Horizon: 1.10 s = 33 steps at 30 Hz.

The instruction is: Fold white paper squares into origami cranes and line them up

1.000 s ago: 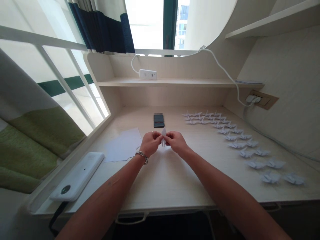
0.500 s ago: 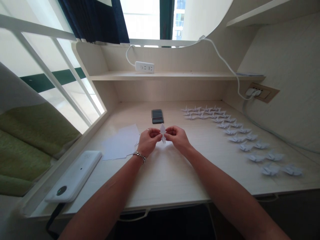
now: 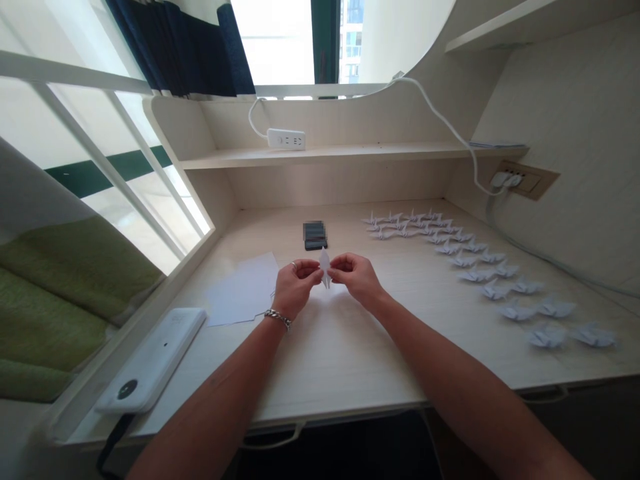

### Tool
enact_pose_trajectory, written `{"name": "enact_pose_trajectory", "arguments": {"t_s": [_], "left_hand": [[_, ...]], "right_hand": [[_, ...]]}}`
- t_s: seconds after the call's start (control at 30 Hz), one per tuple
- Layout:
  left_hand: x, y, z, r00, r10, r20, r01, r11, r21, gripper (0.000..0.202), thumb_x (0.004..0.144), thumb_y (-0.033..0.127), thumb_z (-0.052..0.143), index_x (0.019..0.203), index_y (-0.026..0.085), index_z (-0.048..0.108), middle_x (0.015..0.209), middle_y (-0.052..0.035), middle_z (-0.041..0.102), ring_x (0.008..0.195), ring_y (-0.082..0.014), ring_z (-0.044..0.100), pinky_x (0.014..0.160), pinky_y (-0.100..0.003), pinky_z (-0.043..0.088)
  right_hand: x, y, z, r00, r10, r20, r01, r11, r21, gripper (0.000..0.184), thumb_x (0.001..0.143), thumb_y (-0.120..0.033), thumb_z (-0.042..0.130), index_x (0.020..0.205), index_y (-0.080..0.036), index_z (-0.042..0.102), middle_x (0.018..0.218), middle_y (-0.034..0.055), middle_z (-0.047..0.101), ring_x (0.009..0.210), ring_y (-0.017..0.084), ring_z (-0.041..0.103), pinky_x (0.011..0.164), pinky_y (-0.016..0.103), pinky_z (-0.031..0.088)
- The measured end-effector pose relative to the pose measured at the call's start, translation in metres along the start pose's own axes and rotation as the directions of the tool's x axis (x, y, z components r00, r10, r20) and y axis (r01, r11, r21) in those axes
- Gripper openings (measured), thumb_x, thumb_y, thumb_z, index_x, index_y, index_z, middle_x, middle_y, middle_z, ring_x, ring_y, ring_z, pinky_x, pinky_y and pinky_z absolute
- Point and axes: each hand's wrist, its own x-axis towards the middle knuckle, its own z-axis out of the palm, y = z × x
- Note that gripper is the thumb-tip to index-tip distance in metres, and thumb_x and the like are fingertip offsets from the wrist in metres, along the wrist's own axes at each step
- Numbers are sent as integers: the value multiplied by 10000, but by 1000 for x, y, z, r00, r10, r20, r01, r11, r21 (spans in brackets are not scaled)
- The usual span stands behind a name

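Observation:
A small folded white paper (image 3: 325,267), narrow and pointed at the top, stands upright between my hands above the desk. My left hand (image 3: 296,285) pinches its left edge between thumb and fingers; a ring and a chain bracelet are on this hand and wrist. From the other side, my right hand (image 3: 356,275) pinches the right edge. Just beyond the hands lies a dark flat object (image 3: 315,235), partly blurred out. Left of my left hand, white paper sheets (image 3: 243,290) lie overlapping on the desk.
Rows of folded paper cranes (image 3: 463,260) run along the desk's right side. A white power bank (image 3: 153,360) with a black cable lies at the front left. On the shelf (image 3: 345,153) sits a power strip (image 3: 286,139). A white cord hangs to the wall socket (image 3: 529,179).
The view has tilted slightly. The folded paper has turned a little between my fingers and looks slimmer at its lower end. Both hands keep their pinch on it.

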Motion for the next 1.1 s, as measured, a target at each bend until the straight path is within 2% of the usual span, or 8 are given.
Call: {"name": "enact_pose_trajectory", "arguments": {"t_s": [0.33,0.67,0.87,1.1], "left_hand": [[1,0,-2,999,31,33,-33,998,46,289,558,222,815,771,109,657,699,-38,699,627,-129,629,649,-285,515],[1,-3,-3,995,56,80,-63,994,90,229,604,207,774,776,121,649,709,-29,690,637,-129,631,661,-287,516],[-2,2,-3,992,0,122,-6,999,48,241,585,207,783,771,119,657,722,-42,703,660,-141,642,663,-288,519],[-5,6,-3,992,-41,119,36,999,40,278,553,230,818,756,115,668,709,-42,701,647,-142,639,652,-288,524]], "right_hand": [[-1,-1,0,1000,30,2,-30,999,-40,307,528,-293,800,742,-162,622,676,1,671,640,151,631,574,286,529],[-3,-6,-1,997,83,4,-83,996,-11,287,527,-261,789,757,-163,648,717,6,686,648,144,637,575,276,530],[-4,-7,-4,990,95,101,-93,995,-31,237,554,-261,784,740,-151,689,700,19,687,651,152,643,642,313,537],[-4,-8,-7,981,88,175,-88,996,-8,279,536,-278,819,746,-136,703,677,20,689,643,153,649,669,319,541]]}}
